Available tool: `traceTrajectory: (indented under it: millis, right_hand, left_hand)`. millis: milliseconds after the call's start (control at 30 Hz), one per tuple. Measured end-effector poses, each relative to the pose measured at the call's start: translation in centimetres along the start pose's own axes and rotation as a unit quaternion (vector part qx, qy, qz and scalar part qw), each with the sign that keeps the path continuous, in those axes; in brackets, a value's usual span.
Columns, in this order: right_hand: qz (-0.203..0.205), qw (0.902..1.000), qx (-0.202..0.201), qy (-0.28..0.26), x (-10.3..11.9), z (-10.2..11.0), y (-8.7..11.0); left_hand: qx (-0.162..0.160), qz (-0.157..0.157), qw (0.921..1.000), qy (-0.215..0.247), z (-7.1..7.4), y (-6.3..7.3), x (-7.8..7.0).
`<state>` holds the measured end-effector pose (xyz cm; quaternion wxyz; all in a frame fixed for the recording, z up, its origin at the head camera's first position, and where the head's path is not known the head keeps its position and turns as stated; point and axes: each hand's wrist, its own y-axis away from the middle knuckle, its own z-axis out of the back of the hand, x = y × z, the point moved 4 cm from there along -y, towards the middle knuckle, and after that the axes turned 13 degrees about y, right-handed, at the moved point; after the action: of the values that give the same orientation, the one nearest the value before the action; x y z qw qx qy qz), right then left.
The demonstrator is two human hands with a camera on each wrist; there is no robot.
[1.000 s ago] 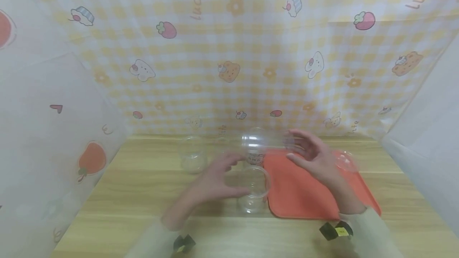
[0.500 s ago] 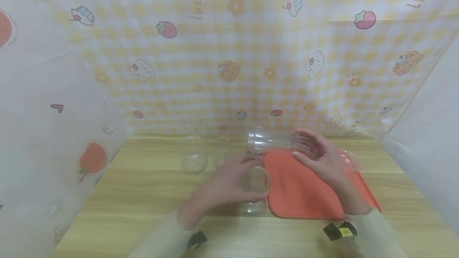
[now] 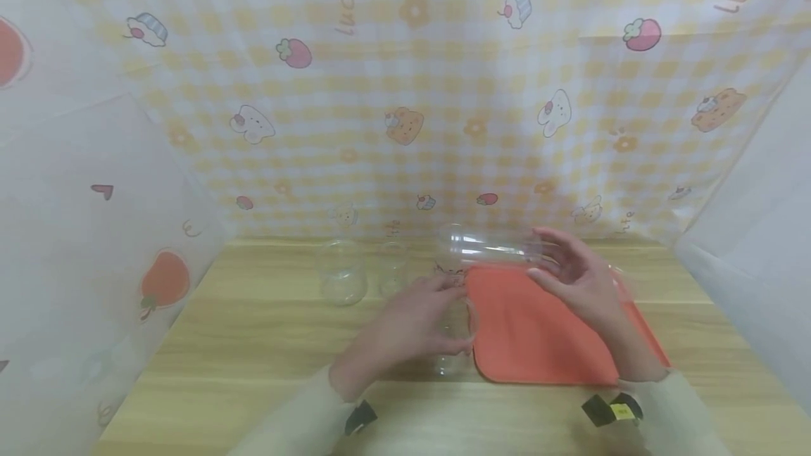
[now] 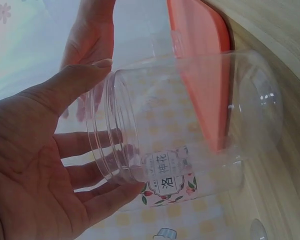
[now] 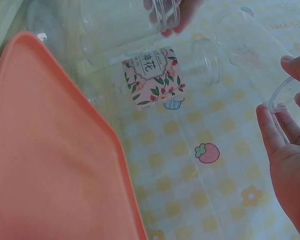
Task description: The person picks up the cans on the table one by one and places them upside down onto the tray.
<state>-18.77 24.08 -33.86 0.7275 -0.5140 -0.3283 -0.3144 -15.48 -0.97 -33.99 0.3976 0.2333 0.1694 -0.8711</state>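
Observation:
My left hand [image 3: 418,319] holds the ridged neck of a clear plastic jar [image 4: 210,100], thumb at the rim and fingers around the far side. This jar stands upright on the wooden table, at the left edge of an orange tray [image 3: 538,336]. My right hand [image 3: 579,276] holds another clear jar [image 3: 488,248] by its mouth end, fingertips and thumb on opposite sides. That jar lies sideways in the air above the tray's back edge, its other end pointing left. Behind the left hand's jar stands a clear jar with a pink floral label [image 5: 155,75], mostly hidden in the head view.
Two more clear containers, a wider one [image 3: 342,276] and a narrower one [image 3: 393,269], stand at the back left of the table [image 3: 253,343]. A clear object [image 3: 621,283] shows at the tray's back right, partly behind the right hand. A patterned cloth [image 3: 405,90] hangs behind.
My left hand has moved right and closed around the neck of the upright jar. The right hand has shifted slightly right, carrying the sideways jar with it.

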Motion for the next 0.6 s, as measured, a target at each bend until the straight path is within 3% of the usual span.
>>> traceTrajectory:
  millis: [367,600]
  right_hand:
    - [0.004,1.0,-0.004,-0.001,-0.2,1.1,0.5]
    - [-0.001,0.9996,-0.01,0.028,-0.1,1.8,0.7]
  left_hand:
    - [0.009,0.002,0.9999,-0.002,0.3,0.1,-0.3]
    - [0.011,0.002,0.9999,-0.005,0.3,0.1,-0.4]
